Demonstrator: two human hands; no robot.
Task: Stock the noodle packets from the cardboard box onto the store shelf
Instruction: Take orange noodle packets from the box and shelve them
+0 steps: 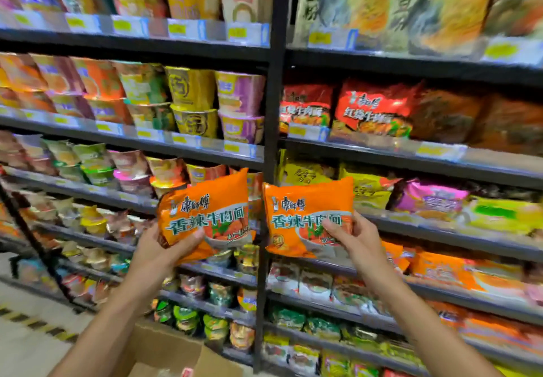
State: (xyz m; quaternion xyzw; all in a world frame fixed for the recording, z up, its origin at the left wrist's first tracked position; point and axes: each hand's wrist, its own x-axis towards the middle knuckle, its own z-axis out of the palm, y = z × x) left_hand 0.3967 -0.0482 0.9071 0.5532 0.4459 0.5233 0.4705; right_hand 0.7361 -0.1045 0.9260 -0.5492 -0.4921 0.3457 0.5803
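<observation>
Nearest the camera, at the bottom edge, the open cardboard box [164, 353] sits on the floor with its brown flaps spread; what lies inside is mostly out of view. Two bare forearms rise from beside it toward the shelving.

The left hand [160, 251] grips an orange noodle packet [208, 215] by its lower left corner, thumb laid across the front and fingers curled behind. The right hand [357, 240] grips a second orange noodle packet [305, 215] of the same printed design by its lower right side, thumb on the front face. Both packets are held upright, fronts to the camera, side by side and nearly touching at their inner edges, in front of the black upright post [271, 147] that divides the two shelf bays. Neither packet rests on a shelf.

Just behind the right hand, on the right bay's lower shelf [470, 291], lie more orange packets [440, 268] of similar colour. Above them sit yellow, pink and green packets [367, 185], and higher still red beef-noodle packets [373, 109]. The left bay holds rows of cup and bowl noodles [194, 100] in yellow, purple, green and orange, with yellow price tags [235, 33] along the shelf edges. At the top right stand large, blurred bags [411, 3]. Far left, the pale floor carries a yellow-and-black striped line [35, 325].
</observation>
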